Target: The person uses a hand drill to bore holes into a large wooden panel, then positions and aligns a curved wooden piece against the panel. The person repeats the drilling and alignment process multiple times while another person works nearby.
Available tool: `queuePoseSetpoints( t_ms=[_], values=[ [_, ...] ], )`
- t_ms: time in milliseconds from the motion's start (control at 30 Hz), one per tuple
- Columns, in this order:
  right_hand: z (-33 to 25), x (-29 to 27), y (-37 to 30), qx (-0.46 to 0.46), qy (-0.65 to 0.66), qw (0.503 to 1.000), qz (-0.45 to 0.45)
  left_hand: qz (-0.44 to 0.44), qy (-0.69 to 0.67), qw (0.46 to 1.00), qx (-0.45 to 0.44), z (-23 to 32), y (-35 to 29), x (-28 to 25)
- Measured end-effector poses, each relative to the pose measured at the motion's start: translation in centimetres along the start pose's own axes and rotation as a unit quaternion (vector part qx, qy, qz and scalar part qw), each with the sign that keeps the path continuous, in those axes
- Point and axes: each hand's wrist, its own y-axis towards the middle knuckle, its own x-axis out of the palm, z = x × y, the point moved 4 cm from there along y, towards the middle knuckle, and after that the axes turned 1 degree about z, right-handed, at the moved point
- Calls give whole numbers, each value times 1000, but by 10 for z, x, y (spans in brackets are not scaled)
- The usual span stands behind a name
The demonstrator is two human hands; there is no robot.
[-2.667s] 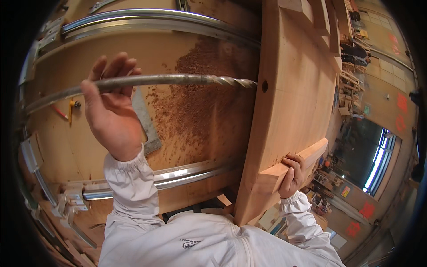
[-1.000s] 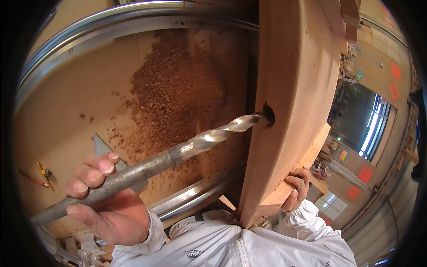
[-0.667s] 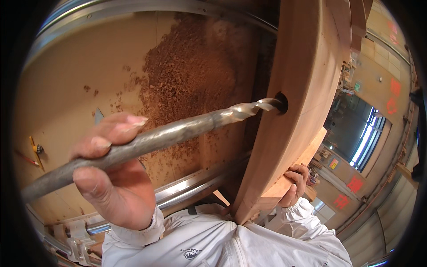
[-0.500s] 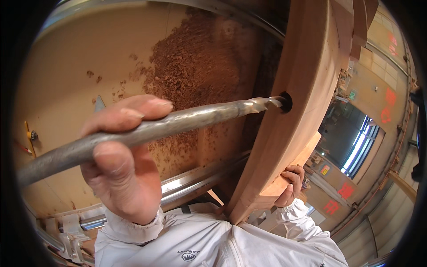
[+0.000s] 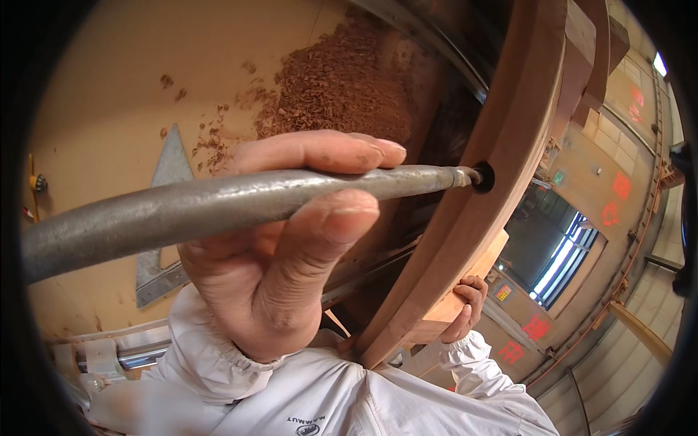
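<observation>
My left hand [image 5: 283,269] pinches a long grey metal drill bit [image 5: 131,214] between thumb and fingers. Its tip sits inside a round dark hole [image 5: 486,171] in the side of a thick wooden beam [image 5: 436,269]. Only a short stretch of the spiral flute still shows outside the hole. Low on the beam's right side, my right hand [image 5: 469,309] wraps its fingers over a paler wooden block [image 5: 445,317] lying against the beam. The far left end of the bit runs out of the picture.
A heap of reddish-brown wood shavings [image 5: 342,91] lies on the tan board beyond my left hand. A grey metal triangle [image 5: 171,163] rests on that board. Metal rails run behind the beam. Further wooden pieces [image 5: 582,54] stand at its upper end.
The drill bit has slid rightward, deeper into the hole, hiding most of its flute. My left hand has moved along with it toward the beam. My right hand stays on the block.
</observation>
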Motion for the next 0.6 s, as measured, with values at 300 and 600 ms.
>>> queuePoseSetpoints(
  t_ms=[300,600],
  values=[
    [-8,2,6,-13,-3,1000,13,-24,-27,999,19,-9,1,9],
    [-4,2,5,-16,-4,1000,15,-12,-37,998,-41,-11,3,5]
  ],
)
